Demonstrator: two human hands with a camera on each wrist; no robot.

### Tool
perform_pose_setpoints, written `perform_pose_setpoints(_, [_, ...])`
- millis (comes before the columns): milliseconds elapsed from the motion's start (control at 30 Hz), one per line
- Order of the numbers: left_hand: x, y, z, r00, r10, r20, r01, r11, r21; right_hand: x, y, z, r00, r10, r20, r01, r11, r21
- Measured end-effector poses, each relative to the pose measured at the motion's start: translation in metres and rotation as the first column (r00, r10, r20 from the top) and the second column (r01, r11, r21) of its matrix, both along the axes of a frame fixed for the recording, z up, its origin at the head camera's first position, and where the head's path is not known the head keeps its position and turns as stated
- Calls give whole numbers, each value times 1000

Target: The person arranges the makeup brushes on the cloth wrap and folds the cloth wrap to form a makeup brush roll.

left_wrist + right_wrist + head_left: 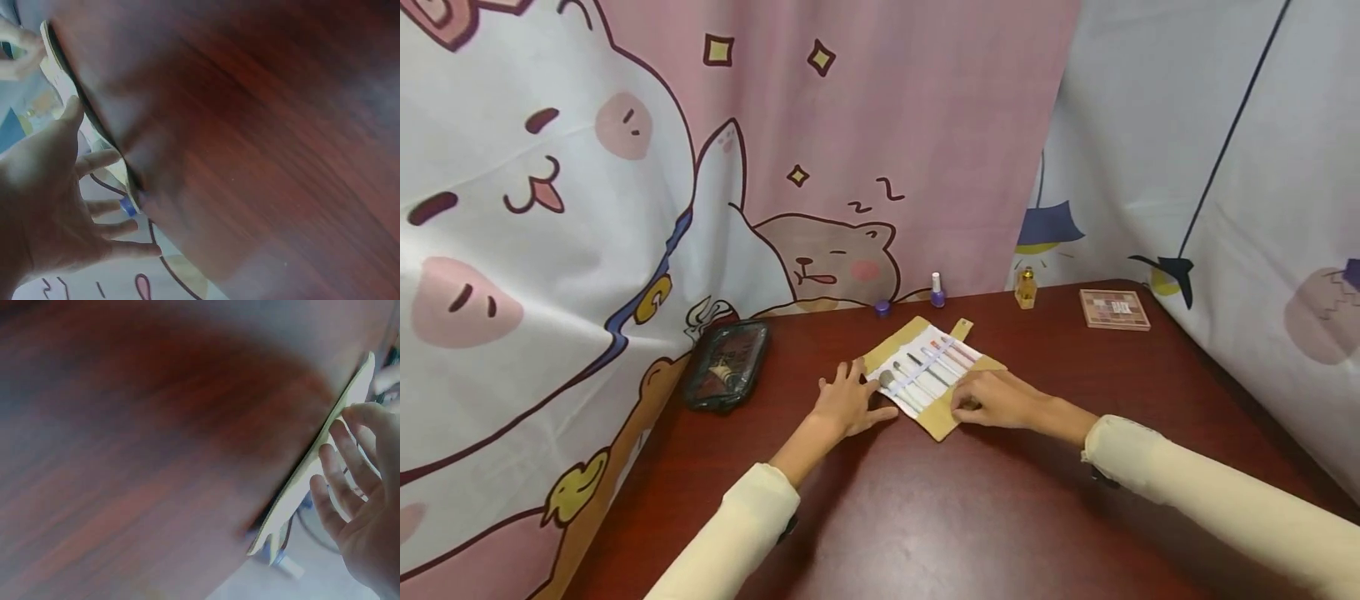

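Observation:
An unrolled makeup brush roll (pixel 942 419), tan with a white lining, lies on the table with several brushes (pixel 917 387) under a pale strap. My left hand (pixel 847 404) is at its left corner, fingers spread, thumb near the front edge. In the left wrist view, that hand (pixel 56 194) has its thumb and fingertips along the roll's edge. At the right front edge, my right hand (pixel 996 398) pinches the tan border between thumb and index finger. The right wrist view shows the other fingers of this hand (pixel 369 481) loosely bent over the roll (pixel 294 497).
Behind the roll stand a purple nail polish bottle (pixel 937 293), a small purple lid (pixel 882 308) and a yellow perfume bottle (pixel 1026 288). An eyeshadow palette (pixel 1115 310) lies at the back right. A dark clear-topped case (pixel 727 364) sits at the left, beside the printed curtain (pixel 925 125).

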State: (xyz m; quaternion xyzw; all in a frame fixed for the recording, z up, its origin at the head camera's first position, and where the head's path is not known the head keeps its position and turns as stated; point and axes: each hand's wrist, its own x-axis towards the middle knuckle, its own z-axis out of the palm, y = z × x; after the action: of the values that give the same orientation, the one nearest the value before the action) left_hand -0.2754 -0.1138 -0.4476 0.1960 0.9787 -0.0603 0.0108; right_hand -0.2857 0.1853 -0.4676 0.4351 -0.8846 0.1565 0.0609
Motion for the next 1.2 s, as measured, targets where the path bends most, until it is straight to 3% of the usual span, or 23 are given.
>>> perform_pose_setpoints(367, [41, 17, 5, 977, -198, 82, 190, 977, 93, -16, 47, -1, 993, -120, -15, 120, 993, -7])
perform_pose_setpoints(567, [46, 20, 1, 941, -337, -2, 334, 931, 146, -12, 52, -7, 994, -83, -66, 79, 995, -66])
perform_pose_setpoints(733, [39, 10, -4, 947, -310, -83, 320, 933, 162, -2, 50, -12, 993, 0, -115, -7, 998, -63])
perform_pose_setpoints(900, [33, 0, -9, 956, -278, -94, 291, 937, 192, 5, 49, -15, 994, 8, -108, -11, 1000, -23])
perform_pose_setpoints(1100, [31, -3, -10, 954, -287, -85, 299, 911, 284, 6, 46, -15, 988, 39, -148, -51, 996, -77])
perform_pose_setpoints(1200, [28, -2, -6, 961, -267, -68, 274, 896, 351, 4, 45, -13, 987, 35, -156, -55, 990, -126])
